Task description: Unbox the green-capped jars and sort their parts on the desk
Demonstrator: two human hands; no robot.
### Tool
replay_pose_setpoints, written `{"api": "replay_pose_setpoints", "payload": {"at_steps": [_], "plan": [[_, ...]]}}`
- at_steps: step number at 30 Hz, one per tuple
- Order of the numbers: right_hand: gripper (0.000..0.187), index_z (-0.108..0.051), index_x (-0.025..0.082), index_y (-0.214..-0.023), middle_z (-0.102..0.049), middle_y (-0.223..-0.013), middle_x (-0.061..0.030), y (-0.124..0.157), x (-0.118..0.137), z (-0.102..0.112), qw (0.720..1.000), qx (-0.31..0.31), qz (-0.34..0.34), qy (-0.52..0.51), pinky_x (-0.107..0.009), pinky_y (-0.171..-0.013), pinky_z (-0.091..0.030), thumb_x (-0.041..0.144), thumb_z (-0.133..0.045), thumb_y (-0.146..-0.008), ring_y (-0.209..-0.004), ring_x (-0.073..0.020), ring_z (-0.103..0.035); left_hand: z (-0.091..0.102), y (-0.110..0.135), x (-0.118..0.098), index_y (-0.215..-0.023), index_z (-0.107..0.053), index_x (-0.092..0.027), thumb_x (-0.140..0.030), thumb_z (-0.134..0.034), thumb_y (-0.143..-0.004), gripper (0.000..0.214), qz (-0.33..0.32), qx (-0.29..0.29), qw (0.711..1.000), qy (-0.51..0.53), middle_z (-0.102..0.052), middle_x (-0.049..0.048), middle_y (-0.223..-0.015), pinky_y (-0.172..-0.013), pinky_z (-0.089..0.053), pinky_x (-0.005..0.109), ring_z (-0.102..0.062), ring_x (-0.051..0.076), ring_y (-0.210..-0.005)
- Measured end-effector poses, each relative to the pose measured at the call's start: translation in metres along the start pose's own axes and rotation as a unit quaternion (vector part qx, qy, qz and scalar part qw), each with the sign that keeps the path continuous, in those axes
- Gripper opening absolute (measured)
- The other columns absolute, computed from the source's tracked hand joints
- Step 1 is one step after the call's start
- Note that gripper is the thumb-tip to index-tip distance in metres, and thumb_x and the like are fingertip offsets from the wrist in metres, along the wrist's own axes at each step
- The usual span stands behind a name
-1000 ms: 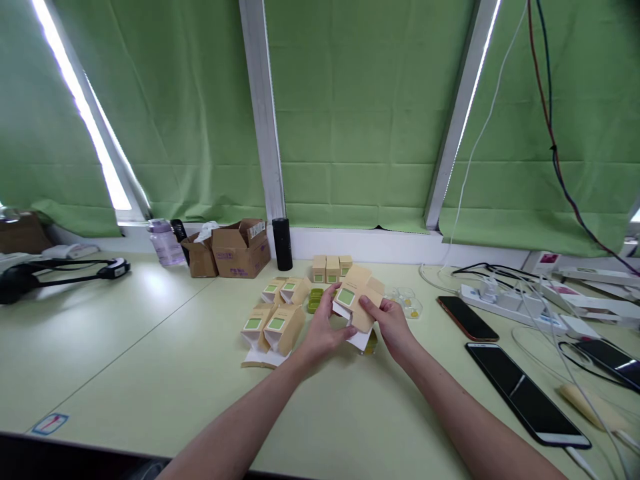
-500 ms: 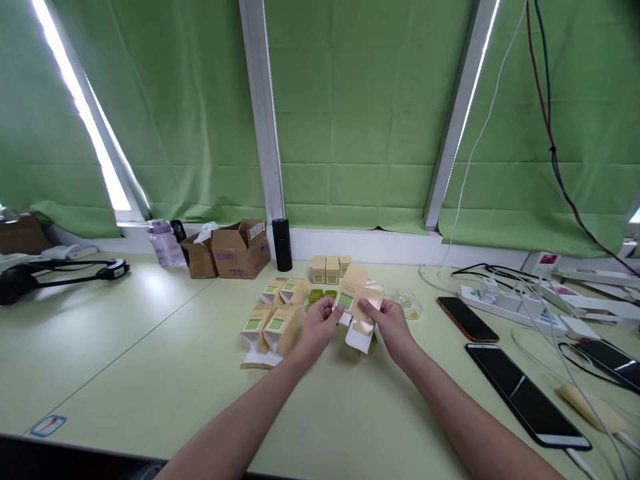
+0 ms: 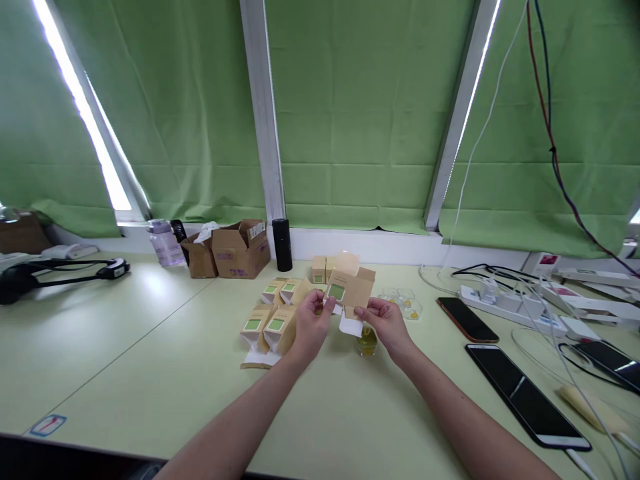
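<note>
Left grip (image 3: 311,325), right grip (image 3: 391,327) seemingly on carton (image 3: 356,287) edges, wide tabletop (image 3: 350,417) around

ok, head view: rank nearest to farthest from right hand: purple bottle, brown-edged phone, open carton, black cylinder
1. Open carton, held in right hand
2. Brown-edged phone, to its right
3. Black cylinder, back left
4. Purple bottle, farther left

Cartons (image 3: 277,325) left of phones (image 3: 523,393) (on table (image 3: 150,373))
</note>
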State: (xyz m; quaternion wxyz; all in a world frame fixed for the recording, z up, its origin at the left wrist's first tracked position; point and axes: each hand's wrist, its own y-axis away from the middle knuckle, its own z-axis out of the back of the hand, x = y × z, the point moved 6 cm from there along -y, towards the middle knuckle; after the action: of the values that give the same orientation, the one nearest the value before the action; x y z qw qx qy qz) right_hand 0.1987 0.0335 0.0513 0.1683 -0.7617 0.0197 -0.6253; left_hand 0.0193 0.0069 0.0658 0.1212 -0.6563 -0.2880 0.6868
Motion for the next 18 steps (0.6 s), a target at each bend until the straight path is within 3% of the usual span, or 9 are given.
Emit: {"api": "replay_pose_setpoints", "payload": {"at_steps": [3, 6, 9, 11, 14, 18], "plan": [[0.055, -0.076, 0.022, -0.105, -0.082, -0.099, -0.0117, -0.003, -0.003, 0.001, 1.0, 0.006, 0.004, -0.018, -0.047, -0.089, -0.059, 0.052, -0.093, -0.061, -0.1, -0.0331, -0.077, 0.008, 0.002, -0.026, -0.081, -0.06, -0.02, -0.035, -0.066, -0.096, 0.022, -0.158, -0.039, 0.978, -0.127, -0.063, 0.0026, -0.079, -0.069, -0.049, 0.03, -0.058, 0.017, -0.075], [0.053, -0.074, 0.024, -0.107, -0.08, -0.112, -0.0117, -0.005, -0.003, 0.007, 0.999, -0.034, 0.024, -0.01, -0.044, -0.091, -0.057, 0.045, -0.092, -0.062, -0.111, -0.0325, -0.072, 0.007, 0.014, -0.058, -0.091, -0.067, -0.022, -0.015, -0.067, -0.092, 0.007, -0.373, -0.046, 0.892, -0.251, -0.072, 0.0049, -0.084, -0.083, -0.051, 0.038, -0.058, 0.023, -0.092], [0.042, -0.076, 0.023, -0.101, -0.081, -0.108, -0.0093, -0.004, -0.004, 0.013, 0.997, -0.076, 0.016, -0.023, -0.039, -0.083, -0.057, 0.042, -0.087, -0.065, -0.1, -0.0299, -0.074, 0.004, 0.024, -0.072, -0.1, -0.07, -0.025, -0.004, -0.068, -0.087, 0.024, -0.474, -0.029, 0.814, -0.333, -0.077, 0.006, -0.097, -0.088, -0.049, 0.041, -0.056, 0.025, -0.101], [0.037, -0.077, 0.023, -0.097, -0.081, -0.102, -0.0075, -0.003, -0.002, 0.013, 0.996, -0.079, 0.016, -0.041, -0.036, -0.076, -0.057, 0.042, -0.083, -0.066, -0.09, -0.0274, -0.074, 0.002, 0.029, -0.073, -0.101, -0.071, -0.027, -0.003, -0.068, -0.086, 0.029, -0.501, -0.014, 0.787, -0.359, -0.078, 0.0052, -0.1, -0.088, -0.048, 0.041, -0.056, 0.025, -0.101], [0.036, -0.077, 0.023, -0.095, -0.081, -0.095, -0.0055, 0.0, 0.003, 0.011, 0.996, -0.07, 0.023, -0.055, -0.033, -0.07, -0.055, 0.043, -0.083, -0.066, -0.083, -0.0253, -0.072, 0.001, 0.03, -0.068, -0.102, -0.073, -0.03, -0.005, -0.069, -0.087, 0.03, -0.496, 0.026, 0.79, -0.359, -0.079, 0.0039, -0.103, -0.089, -0.047, 0.043, -0.058, 0.024, -0.098], [0.039, -0.077, 0.024, -0.095, -0.081, -0.089, -0.0043, 0.003, 0.004, 0.011, 0.995, -0.078, 0.016, -0.058, -0.033, -0.067, -0.054, 0.044, -0.084, -0.063, -0.08, -0.0251, -0.071, 0.002, 0.023, -0.051, -0.098, -0.074, -0.035, -0.014, -0.069, -0.089, 0.024, -0.396, 0.093, 0.854, -0.325, -0.08, 0.0049, -0.104, -0.092, -0.047, 0.046, -0.062, 0.025, -0.094]]}}
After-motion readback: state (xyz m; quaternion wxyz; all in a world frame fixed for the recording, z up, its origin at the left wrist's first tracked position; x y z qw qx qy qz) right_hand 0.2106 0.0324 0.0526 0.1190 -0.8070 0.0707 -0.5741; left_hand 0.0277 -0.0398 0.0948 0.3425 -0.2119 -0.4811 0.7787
